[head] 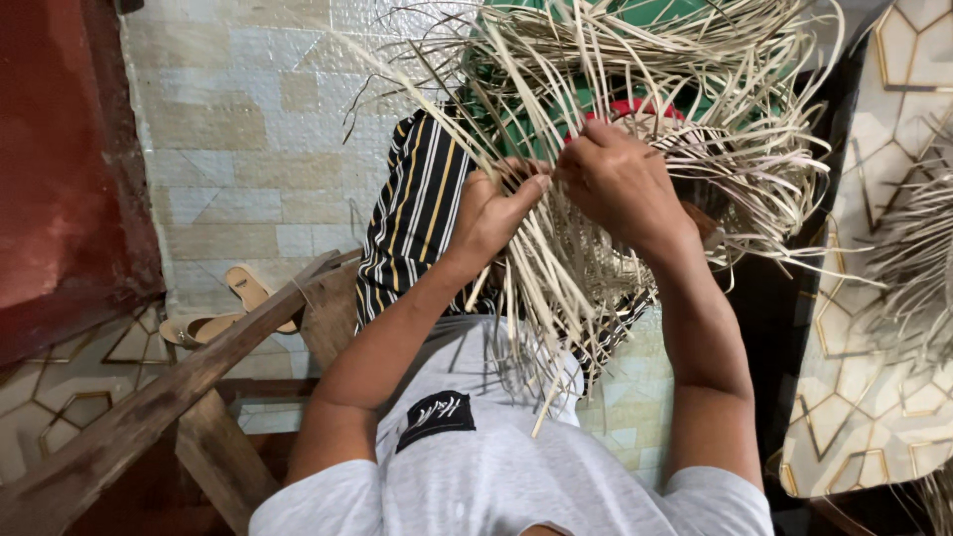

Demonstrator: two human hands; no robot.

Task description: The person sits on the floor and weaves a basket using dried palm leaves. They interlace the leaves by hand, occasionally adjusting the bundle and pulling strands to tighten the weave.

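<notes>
I am working with 1 view only, so no 2 views are sharing any part of the scene. The head camera is sitting above the person's chest and looking steeply down and forward, close over the left hand (pixel 488 216) and right hand (pixel 617 181). It is framing both forearms from the grey shirt (pixel 476 476) at the bottom edge up to the straw strips (pixel 645 89) at the top edge, with tiled floor (pixel 238 129) filling the upper left corner.
</notes>
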